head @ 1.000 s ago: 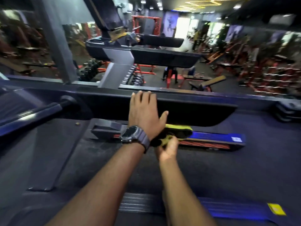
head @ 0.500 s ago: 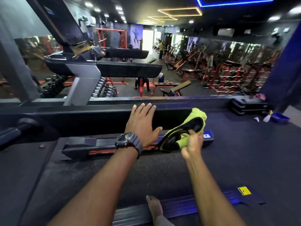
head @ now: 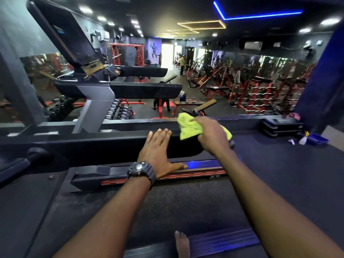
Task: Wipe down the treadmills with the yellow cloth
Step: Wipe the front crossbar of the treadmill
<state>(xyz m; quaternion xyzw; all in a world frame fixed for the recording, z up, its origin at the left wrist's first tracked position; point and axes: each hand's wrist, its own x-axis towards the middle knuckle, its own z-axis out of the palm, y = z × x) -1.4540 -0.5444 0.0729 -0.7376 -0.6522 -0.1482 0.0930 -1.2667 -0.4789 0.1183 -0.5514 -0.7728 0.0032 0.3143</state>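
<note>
I stand on a treadmill belt and face its black side handrail. My left hand, with a dark watch at the wrist, lies flat on that handrail with fingers spread. My right hand grips the bunched yellow cloth and presses it onto the top of the rail, just right of my left hand. Below the rail runs the treadmill's side strip with a red pattern and a blue glow. A neighbouring treadmill with a tilted console stands beyond.
My bare foot rests on the near side rail. Stacked black step platforms and a blue tray with a spray bottle sit at the right. Dumbbell racks, benches and red machines fill the gym floor behind; people stand far off.
My right hand has lifted the yellow cloth from below the handrail up onto its top. My left hand stayed flat on the rail. My view has tilted upward.
</note>
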